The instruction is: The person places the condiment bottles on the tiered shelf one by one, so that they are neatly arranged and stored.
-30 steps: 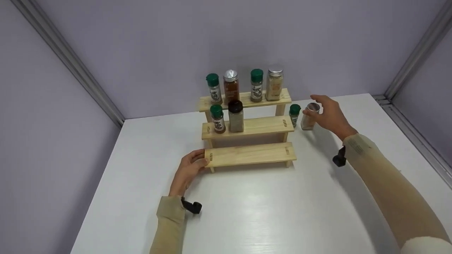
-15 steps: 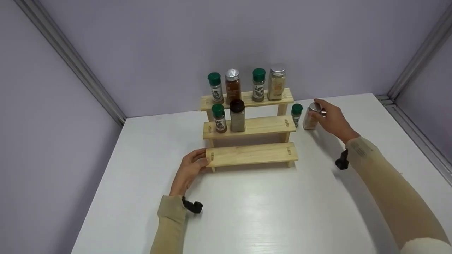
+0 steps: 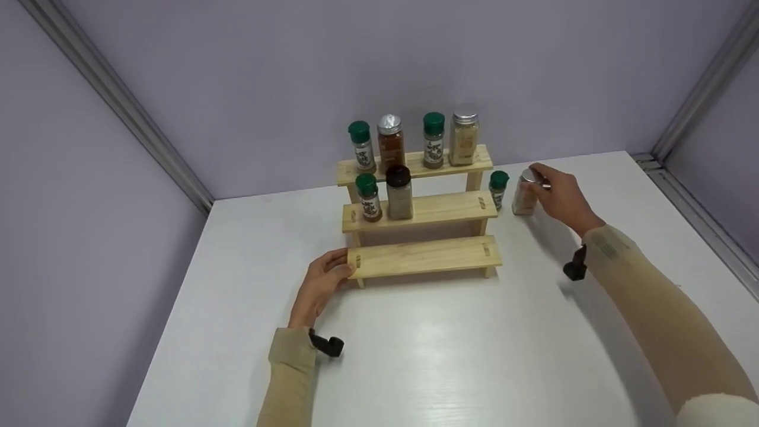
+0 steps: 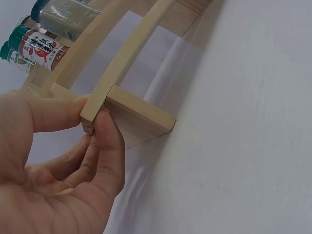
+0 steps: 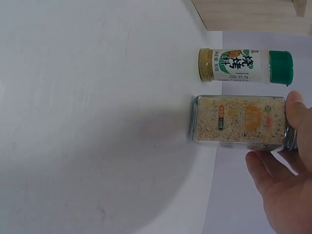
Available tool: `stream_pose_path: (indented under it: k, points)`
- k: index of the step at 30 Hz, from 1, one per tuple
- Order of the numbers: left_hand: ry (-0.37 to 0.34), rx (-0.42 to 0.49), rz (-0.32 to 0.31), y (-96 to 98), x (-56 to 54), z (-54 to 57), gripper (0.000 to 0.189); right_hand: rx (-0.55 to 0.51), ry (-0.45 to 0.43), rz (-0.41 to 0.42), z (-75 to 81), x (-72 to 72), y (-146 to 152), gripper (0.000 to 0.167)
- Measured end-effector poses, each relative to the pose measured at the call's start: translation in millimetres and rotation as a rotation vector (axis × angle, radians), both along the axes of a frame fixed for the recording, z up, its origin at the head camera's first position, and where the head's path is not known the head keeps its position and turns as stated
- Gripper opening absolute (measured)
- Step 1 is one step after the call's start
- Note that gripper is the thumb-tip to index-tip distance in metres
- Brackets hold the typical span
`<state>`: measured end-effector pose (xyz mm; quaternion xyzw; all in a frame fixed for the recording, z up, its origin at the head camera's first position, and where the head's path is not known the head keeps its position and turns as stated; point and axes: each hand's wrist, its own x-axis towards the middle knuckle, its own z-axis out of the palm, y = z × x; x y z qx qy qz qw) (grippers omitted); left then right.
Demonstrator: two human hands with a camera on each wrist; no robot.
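A three-step wooden spice rack (image 3: 427,256) stands on the table. My left hand (image 3: 320,287) pinches the left end of its lowest board, thumb on top and fingers beneath, as the left wrist view shows. To the right of the rack, my right hand (image 3: 564,198) grips a square glass spice jar (image 5: 239,122) around its silver-lidded top. Pale grains fill this upright jar, and its lid is mostly hidden by the fingers in the right wrist view. Just left of the jar stands a small green-capped spice bottle (image 5: 239,66).
On the top step stand two green-capped bottles, a red-brown spice jar (image 3: 391,145) and a pale spice jar (image 3: 463,139). The middle step bears a green-capped bottle (image 3: 370,201) and a dark-capped jar (image 3: 399,198) at its left. Walls border the white table (image 3: 415,356).
My right hand has closed from a spread pose onto the top of the spice jar, which stays about where it was. The left hand keeps its hold on the rack.
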<state>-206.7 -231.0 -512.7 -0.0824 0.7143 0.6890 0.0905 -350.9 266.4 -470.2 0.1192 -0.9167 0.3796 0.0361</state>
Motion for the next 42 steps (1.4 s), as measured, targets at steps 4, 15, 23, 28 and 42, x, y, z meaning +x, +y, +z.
stream_pose_path:
  k: [4, 15, 23, 28, 42]
  points:
    - [0.000, -0.005, 0.009, 0.3, -0.6, -0.2, 0.050, 0.012, -0.006, -0.004, 4.4, 3.5, 0, 0.057]
    - [0.020, 0.000, -0.013, -1.7, 0.3, -2.4, 0.049, -0.009, 0.087, 0.009, 36.1, 20.7, 0, 0.059]
    - [0.010, -0.001, -0.015, -0.6, -0.1, -2.6, 0.049, -0.052, 0.157, -0.005, 63.4, 32.6, -6, 0.056]
    - [0.011, -0.004, -0.007, -0.9, -0.6, -1.5, 0.051, -0.066, 0.203, 0.004, 81.5, 39.9, -16, 0.053]
    - [0.011, 0.030, -0.018, -1.2, -1.9, -3.1, 0.052, -0.085, 0.341, 0.125, 108.9, 50.9, -58, 0.048]
